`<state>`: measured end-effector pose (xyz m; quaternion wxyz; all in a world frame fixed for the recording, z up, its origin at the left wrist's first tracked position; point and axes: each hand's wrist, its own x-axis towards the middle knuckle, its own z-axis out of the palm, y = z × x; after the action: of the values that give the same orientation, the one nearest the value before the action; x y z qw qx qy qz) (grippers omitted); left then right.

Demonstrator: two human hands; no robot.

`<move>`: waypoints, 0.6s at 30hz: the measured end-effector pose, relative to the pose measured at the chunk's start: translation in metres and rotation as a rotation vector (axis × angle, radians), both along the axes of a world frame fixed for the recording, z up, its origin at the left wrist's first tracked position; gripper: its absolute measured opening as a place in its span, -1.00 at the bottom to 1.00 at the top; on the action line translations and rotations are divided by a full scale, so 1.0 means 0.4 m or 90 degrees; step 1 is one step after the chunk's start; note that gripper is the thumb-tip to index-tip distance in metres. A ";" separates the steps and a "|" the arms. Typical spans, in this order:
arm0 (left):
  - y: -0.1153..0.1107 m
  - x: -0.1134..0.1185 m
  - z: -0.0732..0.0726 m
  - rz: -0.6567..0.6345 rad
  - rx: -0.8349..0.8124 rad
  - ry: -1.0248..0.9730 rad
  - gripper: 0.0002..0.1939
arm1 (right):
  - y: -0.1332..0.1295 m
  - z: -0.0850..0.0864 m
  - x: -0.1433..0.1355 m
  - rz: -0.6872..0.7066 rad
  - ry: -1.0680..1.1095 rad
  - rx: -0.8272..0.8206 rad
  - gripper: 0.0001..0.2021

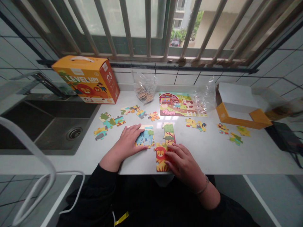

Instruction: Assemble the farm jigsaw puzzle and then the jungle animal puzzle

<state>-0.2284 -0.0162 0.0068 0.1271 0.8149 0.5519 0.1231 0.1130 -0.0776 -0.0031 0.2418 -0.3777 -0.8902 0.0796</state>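
Observation:
My left hand (pixel 129 140) lies with its fingers stretched over the left side of a joined blue puzzle section (pixel 146 137), thumb along the lower edge. My right hand (pixel 183 160) rests its spread fingers on the right side of a lion puzzle section (pixel 161 154), covering part of it. Above the lion, a green puzzle strip with a tree (pixel 169 132) touches or nearly touches it. A narrow gap separates the blue section from these pieces. Loose puzzle pieces (pixel 110 123) lie to the left, and more pieces (pixel 196 124) lie to the right.
An orange puzzle box (pixel 87 82) stands beside the sink (pixel 56 126). Behind the pieces are a bag of brown pieces (pixel 145 93), a farm picture board (pixel 180 105) and a crumpled clear bag (pixel 205 97). An opened box (pixel 243 115) sits right; a white cable (pixel 44 157) crosses the left foreground.

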 end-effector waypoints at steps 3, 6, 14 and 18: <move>0.021 -0.016 0.014 -0.024 -0.023 -0.008 -0.13 | 0.001 0.002 -0.001 0.004 0.017 -0.008 -0.74; 0.045 -0.025 0.038 -0.059 -0.030 -0.007 -0.08 | 0.000 0.007 -0.003 0.006 0.024 -0.010 -0.75; 0.059 0.010 0.064 -0.088 0.006 0.000 -0.28 | -0.001 0.021 -0.006 0.006 0.041 -0.002 -0.77; 0.063 0.033 0.056 -0.089 0.024 0.014 -0.34 | -0.001 0.021 -0.006 0.002 0.044 -0.008 -0.76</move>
<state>-0.2152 0.0092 0.0291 0.1138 0.8549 0.4928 0.1156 0.1108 -0.0781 0.0051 0.2703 -0.3746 -0.8814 0.0988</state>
